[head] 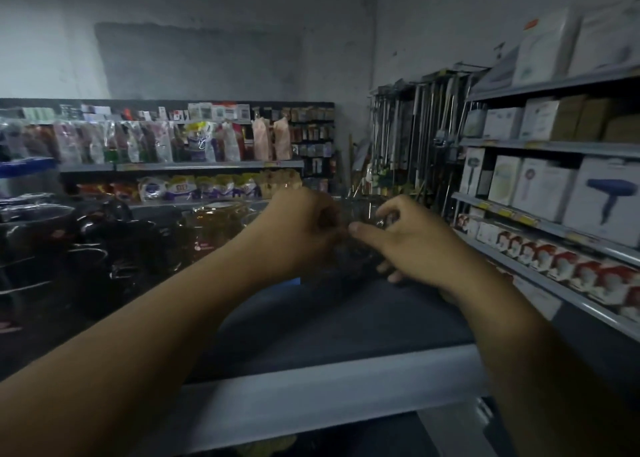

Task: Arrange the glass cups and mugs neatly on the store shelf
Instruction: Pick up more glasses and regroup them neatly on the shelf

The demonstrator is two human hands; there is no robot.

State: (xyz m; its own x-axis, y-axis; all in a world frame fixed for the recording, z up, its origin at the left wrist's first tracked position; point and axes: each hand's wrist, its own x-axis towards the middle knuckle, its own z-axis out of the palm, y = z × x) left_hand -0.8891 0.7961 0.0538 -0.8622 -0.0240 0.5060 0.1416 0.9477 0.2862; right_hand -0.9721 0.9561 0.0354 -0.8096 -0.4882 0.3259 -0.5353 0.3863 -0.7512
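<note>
Glass cup (pixel 363 214) is held between both my hands over the dark shelf (pixel 329 321). Left hand (pixel 304 228) curls round its left side; right hand (pixel 415 245) pinches its right, thumb forward. Amber jars (pixel 214 228) and black pots (pixel 52 241) crowd left; boxed dryers (pixel 602 196) shelved right.

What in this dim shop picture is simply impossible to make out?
1. Head view: the glass, gripped by the left hand and right hand; fingers and gloom hide whether it has a handle.
2. Head view: the black wares at left; too dark and blurred to identify.
3. Head view: the shelf labels at right; too small and blurred to read.
</note>
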